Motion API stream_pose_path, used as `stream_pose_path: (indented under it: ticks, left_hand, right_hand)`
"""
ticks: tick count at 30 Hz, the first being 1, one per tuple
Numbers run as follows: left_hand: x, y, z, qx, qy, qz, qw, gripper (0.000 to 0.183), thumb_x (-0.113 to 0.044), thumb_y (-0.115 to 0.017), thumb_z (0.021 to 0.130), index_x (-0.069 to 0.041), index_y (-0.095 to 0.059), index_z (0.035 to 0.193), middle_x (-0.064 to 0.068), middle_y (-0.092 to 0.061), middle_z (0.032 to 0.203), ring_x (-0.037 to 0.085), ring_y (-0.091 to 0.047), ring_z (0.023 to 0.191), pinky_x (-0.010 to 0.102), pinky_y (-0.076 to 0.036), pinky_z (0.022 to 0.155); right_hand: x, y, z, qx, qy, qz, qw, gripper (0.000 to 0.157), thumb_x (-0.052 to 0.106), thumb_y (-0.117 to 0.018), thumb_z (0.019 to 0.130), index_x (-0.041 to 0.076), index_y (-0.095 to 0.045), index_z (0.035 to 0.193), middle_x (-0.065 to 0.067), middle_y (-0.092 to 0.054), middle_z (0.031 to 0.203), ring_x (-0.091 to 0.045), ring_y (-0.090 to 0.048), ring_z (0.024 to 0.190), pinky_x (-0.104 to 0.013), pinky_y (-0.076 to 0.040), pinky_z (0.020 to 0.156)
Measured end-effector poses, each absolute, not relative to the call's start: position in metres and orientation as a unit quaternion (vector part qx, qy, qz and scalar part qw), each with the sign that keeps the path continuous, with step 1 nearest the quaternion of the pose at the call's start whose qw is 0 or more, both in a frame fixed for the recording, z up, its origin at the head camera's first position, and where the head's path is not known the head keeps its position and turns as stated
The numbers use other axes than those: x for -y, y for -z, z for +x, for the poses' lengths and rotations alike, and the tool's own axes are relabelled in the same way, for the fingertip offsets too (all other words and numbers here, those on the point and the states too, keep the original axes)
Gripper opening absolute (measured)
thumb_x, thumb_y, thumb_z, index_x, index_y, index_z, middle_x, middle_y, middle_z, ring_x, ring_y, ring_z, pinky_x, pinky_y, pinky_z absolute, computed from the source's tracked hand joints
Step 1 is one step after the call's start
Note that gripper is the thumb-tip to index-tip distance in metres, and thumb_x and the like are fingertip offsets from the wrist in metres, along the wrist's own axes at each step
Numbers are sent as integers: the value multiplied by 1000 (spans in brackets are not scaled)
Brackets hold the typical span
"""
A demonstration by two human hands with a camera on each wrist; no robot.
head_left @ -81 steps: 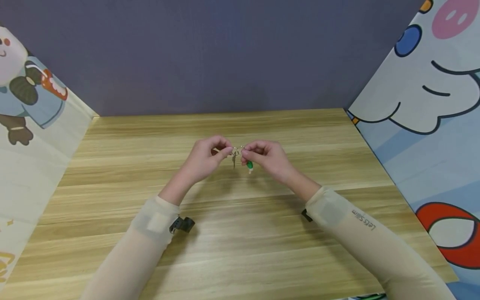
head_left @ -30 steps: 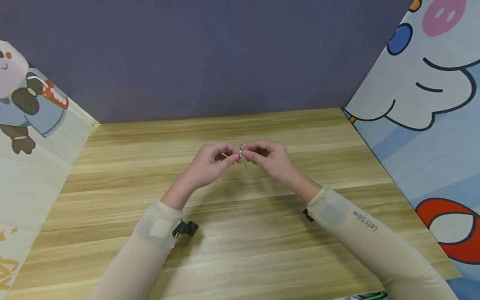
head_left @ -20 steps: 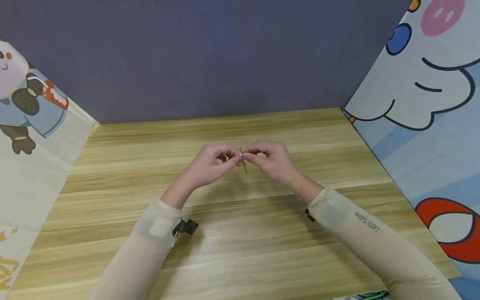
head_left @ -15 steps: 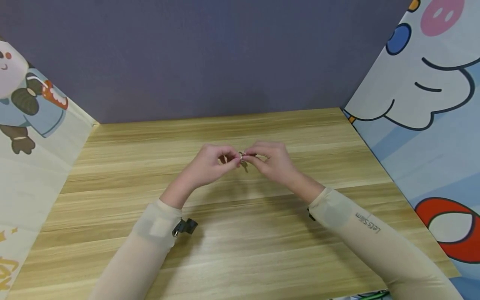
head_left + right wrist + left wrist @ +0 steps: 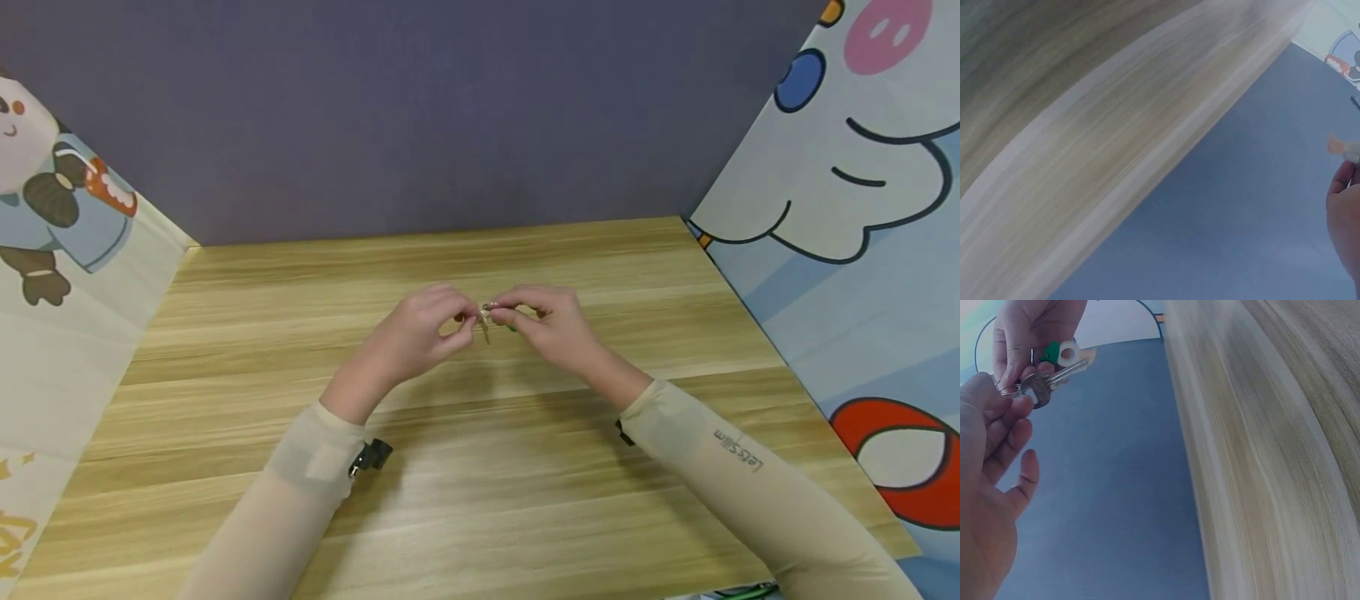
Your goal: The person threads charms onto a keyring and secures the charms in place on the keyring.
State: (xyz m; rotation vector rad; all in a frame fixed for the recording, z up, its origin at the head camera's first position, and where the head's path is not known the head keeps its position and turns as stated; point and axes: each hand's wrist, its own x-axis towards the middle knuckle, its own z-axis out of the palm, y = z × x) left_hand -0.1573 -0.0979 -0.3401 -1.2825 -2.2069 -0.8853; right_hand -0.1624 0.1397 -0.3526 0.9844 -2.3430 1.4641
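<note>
In the head view my left hand and right hand meet above the middle of the table. A metal key hangs between them, blade downward. My left thumb and fingertips pinch at the key's head, where a thin metal ring shows in the left wrist view. My right hand grips the ring's other side. A green charm and a white ring-shaped piece dangle below the right fingers. The exact fingertip contact is partly hidden. The right wrist view catches only part of a hand at its right edge.
The wood-grain table lies under both forearms. A grey-blue panel rises behind it, with cartoon-printed walls on either side. Something green and white shows at the table's front edge.
Both hands have come closer together around the ring. Just now the left wrist has turned, its knuckles higher and its thumb lower. The green charm, hidden half a second ago, shows again.
</note>
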Motion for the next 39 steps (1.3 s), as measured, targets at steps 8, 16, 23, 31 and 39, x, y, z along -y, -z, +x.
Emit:
stream_pose_path:
  ticks: [8,16,23,31,39]
  left_hand:
    - [97,342,-158,771,345,-469,257,10,7,-68,90,1,-74,94,12,-77,89,22,-71,85,32,-63,79]
    - [98,344,-159,763,389,-470,215,12,8,-67,92,-1,-73,94,9,-76,88,19,-69,82,31,-61,74]
    - [102,338,-155,786,387,-453,166,9,0,-70,99,-1,-76,107,10,-79,99,18,-70,86,34,-61,75]
    - [97,343,-154,792,419,-413,166,14,2,-72,99,0,-78,111,12,-81,103,18,-73,85,29,-60,73]
    - [92,341,-147,774,559,-289,72,14,-5,-69,103,-1,-77,113,14,-81,109,26,-78,104,34,-63,95]
  right_hand:
    - [-140,355,-164,733,-563,368,101,11,-10,-74,92,-5,-80,100,-21,-79,95,-6,-72,84,-22,-60,77]
    - [-143,353,-163,721,-563,397,70,9,-5,-72,96,-5,-79,101,-23,-77,91,-15,-74,82,-24,-62,76]
    - [-144,348,-157,759,-551,348,-2,13,-1,-69,100,-3,-80,108,-21,-79,100,-8,-74,87,-26,-63,78]
    - [-140,352,-154,746,-572,341,-9,16,2,-69,101,-7,-77,112,-24,-79,102,-6,-76,90,-28,-65,81]
    - [-133,347,-153,767,-577,281,6,14,5,-68,103,-3,-79,109,-20,-79,95,-23,-75,82,-28,-62,72]
